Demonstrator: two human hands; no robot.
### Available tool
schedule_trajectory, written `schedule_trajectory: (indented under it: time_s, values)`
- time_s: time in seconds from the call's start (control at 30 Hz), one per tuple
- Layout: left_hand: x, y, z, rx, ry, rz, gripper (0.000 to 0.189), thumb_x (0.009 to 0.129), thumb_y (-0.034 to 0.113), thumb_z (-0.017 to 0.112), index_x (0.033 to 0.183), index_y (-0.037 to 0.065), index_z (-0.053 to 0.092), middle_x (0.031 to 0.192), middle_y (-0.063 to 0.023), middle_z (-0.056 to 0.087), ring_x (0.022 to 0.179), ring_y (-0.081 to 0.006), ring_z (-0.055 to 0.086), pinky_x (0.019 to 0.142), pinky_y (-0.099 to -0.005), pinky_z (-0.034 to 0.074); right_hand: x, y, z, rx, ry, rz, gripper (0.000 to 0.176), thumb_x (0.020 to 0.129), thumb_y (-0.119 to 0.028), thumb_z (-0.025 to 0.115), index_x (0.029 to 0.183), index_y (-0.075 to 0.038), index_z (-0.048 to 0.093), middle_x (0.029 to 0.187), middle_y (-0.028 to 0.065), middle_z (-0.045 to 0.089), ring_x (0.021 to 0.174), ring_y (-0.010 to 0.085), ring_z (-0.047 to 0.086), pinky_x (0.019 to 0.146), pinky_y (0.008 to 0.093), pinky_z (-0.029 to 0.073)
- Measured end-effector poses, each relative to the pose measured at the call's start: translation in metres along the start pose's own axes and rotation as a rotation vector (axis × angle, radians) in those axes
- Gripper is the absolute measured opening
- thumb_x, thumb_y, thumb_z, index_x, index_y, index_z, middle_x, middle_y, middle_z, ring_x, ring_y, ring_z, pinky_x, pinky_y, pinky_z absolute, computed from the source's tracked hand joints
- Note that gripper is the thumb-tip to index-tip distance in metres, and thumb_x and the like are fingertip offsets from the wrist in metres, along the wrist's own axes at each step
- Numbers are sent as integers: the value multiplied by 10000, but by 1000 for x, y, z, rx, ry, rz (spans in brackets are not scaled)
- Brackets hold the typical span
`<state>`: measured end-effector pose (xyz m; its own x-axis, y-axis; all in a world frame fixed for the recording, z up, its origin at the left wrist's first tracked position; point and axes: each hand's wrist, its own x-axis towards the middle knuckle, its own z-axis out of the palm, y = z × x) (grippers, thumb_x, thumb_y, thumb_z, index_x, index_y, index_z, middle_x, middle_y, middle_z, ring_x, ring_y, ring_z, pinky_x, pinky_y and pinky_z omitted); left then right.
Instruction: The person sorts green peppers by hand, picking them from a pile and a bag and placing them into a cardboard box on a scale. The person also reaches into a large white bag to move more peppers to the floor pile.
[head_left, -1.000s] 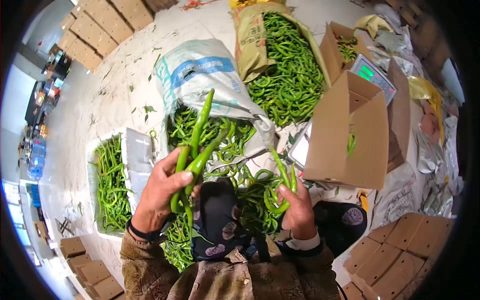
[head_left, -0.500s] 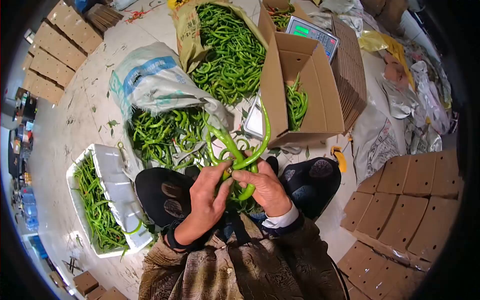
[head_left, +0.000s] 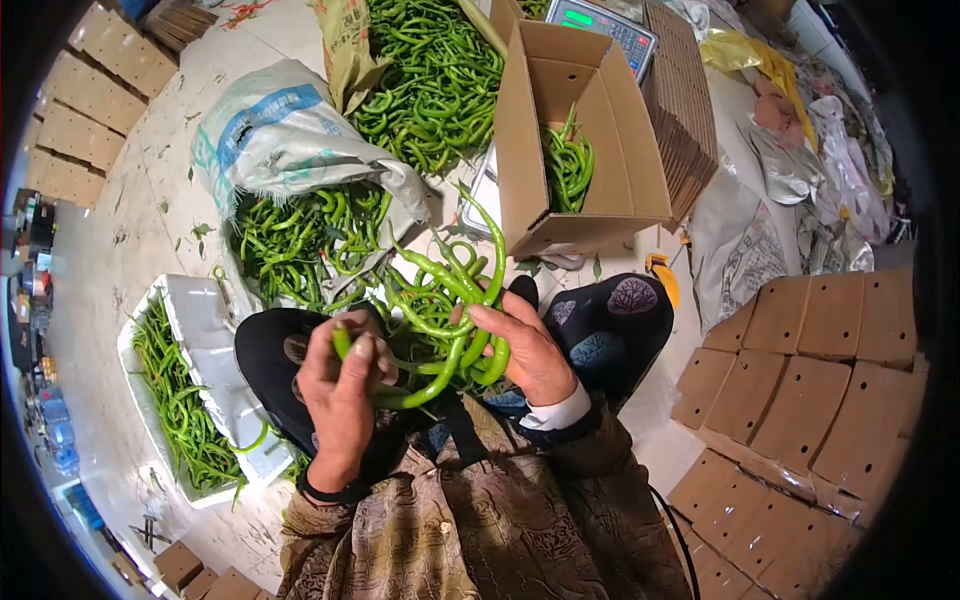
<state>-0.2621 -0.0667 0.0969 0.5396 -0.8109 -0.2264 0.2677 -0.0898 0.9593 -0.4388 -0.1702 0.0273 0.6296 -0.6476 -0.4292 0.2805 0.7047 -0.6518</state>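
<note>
My left hand (head_left: 340, 405) is closed at the left, over my knee, with the end of a green chili pepper (head_left: 342, 343) poking out between thumb and fingers. A bunch of long, curled green chili peppers (head_left: 440, 272) is gripped in my right hand (head_left: 535, 358), thumb pressed on top. More loose peppers lie below the bunch, in front of my lap. Just beyond, a white woven sack (head_left: 300, 160) spills green peppers (head_left: 300, 240) from its mouth. Part of what each hand holds is hidden behind the fingers.
An open cardboard box (head_left: 625, 170) with some peppers stands on a scale (head_left: 600, 30). Behind is a yellowish sack (head_left: 345, 50) of peppers. A white foam box (head_left: 205, 350) of peppers sits left. Stacked cartons (head_left: 810, 430) and plastic bags (head_left: 850, 180) line the right.
My hands have moved apart: the left has drawn away to the left with a pepper, while the right keeps hold of the bunch. The whole view has shifted slightly.
</note>
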Motion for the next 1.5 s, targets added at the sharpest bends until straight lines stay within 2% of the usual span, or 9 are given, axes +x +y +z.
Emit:
schedule_trajectory:
  time_s: [0.27, 0.4, 0.47, 0.87, 1.07, 1.13, 1.3, 1.43, 1.5]
  values:
    - [4, 19, -1, 349, -19, 124, 310, 854, 79, 658, 1142, -5, 578, 1004, -70, 639, 874, -149, 593, 782, -260, 467, -2, -3, -6, -337, -45, -33, 483, 929, -172, 598, 1372, -32, 463, 1140, 16, 614, 974, 70, 552, 729, 198, 395]
    - [19, -15, 7, 857, -487, 529, 375, 758, 31, 724, 1116, -10, 619, 980, -177, 650, 867, -323, 643, 768, -362, 510, 2, 16, -5, -179, -17, -120, 505, 874, -204, 698, 1324, -41, 537, 1090, -11, 628, 923, 61, 556, 804, 205, 432]
    - [19, -34, 13, 806, -531, 414, 379, 759, 47, 734, 1115, -10, 618, 954, -195, 639, 834, -372, 626, 767, -388, 509, -2, 12, -3, -152, -31, -112, 475, 870, -145, 701, 1299, -19, 542, 1118, 19, 618, 992, 93, 564, 869, 232, 446]
    - [2, -30, 23, 1304, -524, 854, 168, 675, 80, 624, 831, 92, 562, 786, -74, 437, 729, -239, 533, 537, -359, 470, -14, -10, -6, -42, -48, -101, 426, 876, -93, 693, 1270, -31, 541, 964, -19, 553, 877, 72, 520, 770, 212, 428]
    - [-5, -15, 14, 802, -605, 643, 459, 662, 19, 685, 1112, -10, 599, 954, -135, 611, 774, -285, 617, 635, -326, 491, -21, -35, -19, -70, 82, -62, 431, 859, -84, 683, 1257, -1, 543, 999, -4, 573, 914, 82, 564, 792, 227, 448]
    - [0, -17, -7, 742, -400, 705, 324, 761, 27, 657, 1075, -24, 597, 868, -85, 613, 666, -189, 574, 603, -271, 440, -26, -48, -31, 21, -1, -128, 438, 844, -109, 688, 1244, 5, 551, 1016, -2, 576, 894, 91, 574, 795, 236, 458]
    - [5, -9, -14, 154, 141, 18, 160, 919, 121, 570, 1049, 30, 593, 813, 21, 525, 664, -56, 438, 593, -192, 337, -37, -73, -43, 28, -85, -220, 537, 827, -47, 640, 1314, 31, 426, 879, 65, 525, 824, 185, 582, 701, 327, 501]
    - [14, -44, -17, 473, -188, 21, 428, 859, 60, 664, 1261, 2, 529, 1135, -110, 606, 1002, -178, 573, 877, -294, 469, -38, -71, -46, 140, -181, -263, 526, 828, -45, 636, 1309, 25, 435, 873, 66, 525, 784, 201, 568, 690, 352, 498]
    - [13, -61, -13, 178, -349, -214, 694, 809, 263, 748, 1373, 3, 437, 1282, -143, 541, 1179, -241, 514, 1012, -358, 403, -34, -67, -47, 286, -257, -303, 526, 819, -54, 641, 1303, 26, 451, 825, 52, 504, 721, 181, 517, 663, 342, 455]
